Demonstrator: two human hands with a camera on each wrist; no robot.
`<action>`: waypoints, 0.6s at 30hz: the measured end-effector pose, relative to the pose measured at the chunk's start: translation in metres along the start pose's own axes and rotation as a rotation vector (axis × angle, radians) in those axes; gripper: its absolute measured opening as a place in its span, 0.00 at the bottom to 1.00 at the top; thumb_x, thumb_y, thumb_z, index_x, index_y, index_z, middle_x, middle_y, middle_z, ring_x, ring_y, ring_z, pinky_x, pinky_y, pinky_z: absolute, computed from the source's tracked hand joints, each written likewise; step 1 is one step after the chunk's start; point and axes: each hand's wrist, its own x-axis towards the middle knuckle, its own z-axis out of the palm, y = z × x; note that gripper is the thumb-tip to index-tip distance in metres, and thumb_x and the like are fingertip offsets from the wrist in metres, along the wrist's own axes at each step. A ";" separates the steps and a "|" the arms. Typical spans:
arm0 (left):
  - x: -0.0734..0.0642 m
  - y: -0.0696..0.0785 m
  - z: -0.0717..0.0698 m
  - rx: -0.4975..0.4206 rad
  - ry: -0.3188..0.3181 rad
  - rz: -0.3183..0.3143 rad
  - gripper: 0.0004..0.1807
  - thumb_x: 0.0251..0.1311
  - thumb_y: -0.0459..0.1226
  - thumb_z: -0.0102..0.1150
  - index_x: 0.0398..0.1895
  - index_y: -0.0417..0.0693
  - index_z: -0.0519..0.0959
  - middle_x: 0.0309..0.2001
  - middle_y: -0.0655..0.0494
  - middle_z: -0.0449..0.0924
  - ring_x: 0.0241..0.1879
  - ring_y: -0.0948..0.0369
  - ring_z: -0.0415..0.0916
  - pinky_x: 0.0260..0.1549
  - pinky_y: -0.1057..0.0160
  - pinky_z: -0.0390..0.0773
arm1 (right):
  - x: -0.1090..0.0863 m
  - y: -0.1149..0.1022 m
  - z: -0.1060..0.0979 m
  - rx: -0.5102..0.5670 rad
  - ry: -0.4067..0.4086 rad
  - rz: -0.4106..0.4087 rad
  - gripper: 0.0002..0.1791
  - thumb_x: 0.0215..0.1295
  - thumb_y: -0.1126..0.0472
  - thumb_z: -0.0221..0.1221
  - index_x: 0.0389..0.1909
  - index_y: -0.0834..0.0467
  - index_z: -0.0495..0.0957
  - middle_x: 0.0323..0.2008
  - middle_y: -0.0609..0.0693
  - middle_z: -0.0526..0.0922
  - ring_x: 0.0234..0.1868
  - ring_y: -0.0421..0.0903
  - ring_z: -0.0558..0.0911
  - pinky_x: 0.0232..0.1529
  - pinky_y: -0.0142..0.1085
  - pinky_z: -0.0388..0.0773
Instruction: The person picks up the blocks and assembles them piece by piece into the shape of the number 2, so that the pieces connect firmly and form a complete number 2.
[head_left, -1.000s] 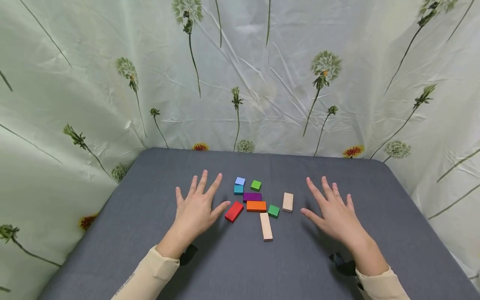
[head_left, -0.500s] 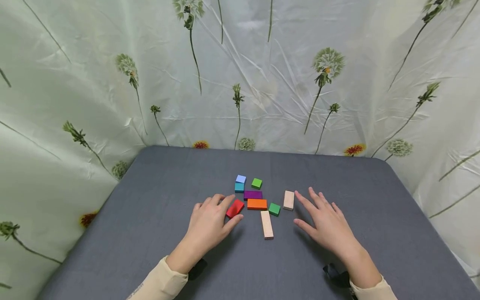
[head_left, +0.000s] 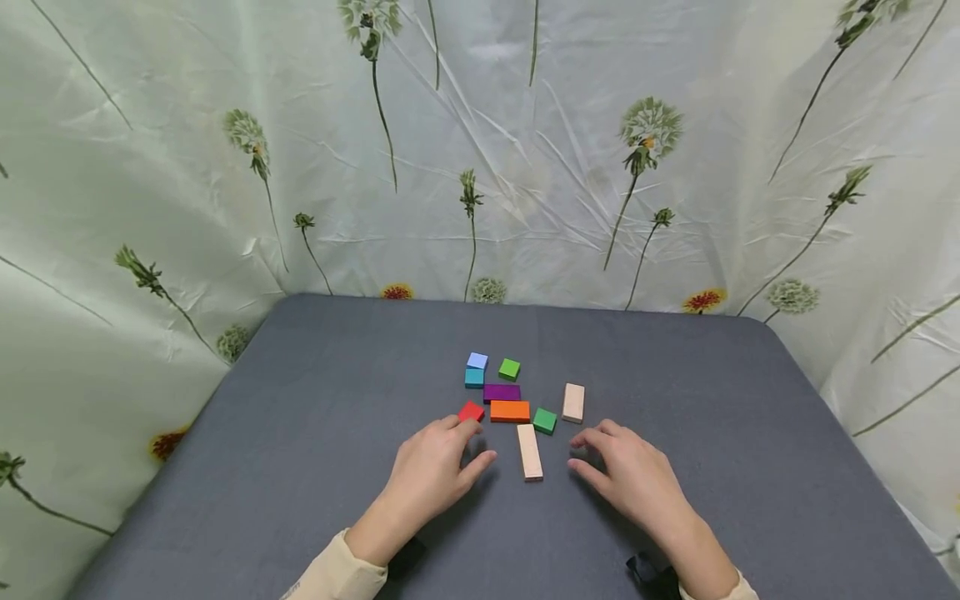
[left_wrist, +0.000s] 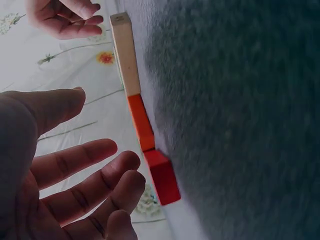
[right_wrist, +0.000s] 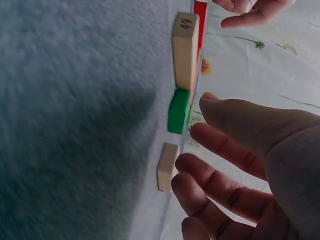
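Note:
My left hand [head_left: 431, 467] hovers over the near left side of the blocks, fingers loosely bent and holding nothing. Its fingers overlap the red block [head_left: 471, 412] in the head view, though the left wrist view shows that red block [left_wrist: 164, 180] beyond the fingertips. Empty too, my right hand [head_left: 633, 479] hangs to the right of the long plain wooden block [head_left: 529, 452]. Closest ahead of it are the green block [head_left: 544, 421] and a shorter plain block [head_left: 573, 402]. A printed number marks the long block's end [right_wrist: 186, 24] in the right wrist view.
Behind lie an orange block [head_left: 510, 412], a purple block [head_left: 502, 393], a teal block [head_left: 474, 378], a light blue block [head_left: 477, 361] and a light green block [head_left: 509, 369]. The dark grey table [head_left: 360, 358] ends at a flowered curtain [head_left: 420, 217].
Both hands have come inward and nearer the front edge, closing in on the long plain block. Their spread fingers have bent. The blocks lie as before.

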 end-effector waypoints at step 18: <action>0.006 0.005 0.011 -0.157 -0.209 -0.105 0.18 0.61 0.53 0.77 0.47 0.54 0.87 0.30 0.62 0.78 0.27 0.65 0.70 0.26 0.64 0.71 | -0.002 -0.015 0.021 0.112 -0.059 -0.080 0.08 0.61 0.55 0.78 0.36 0.43 0.88 0.27 0.33 0.74 0.25 0.29 0.68 0.26 0.30 0.66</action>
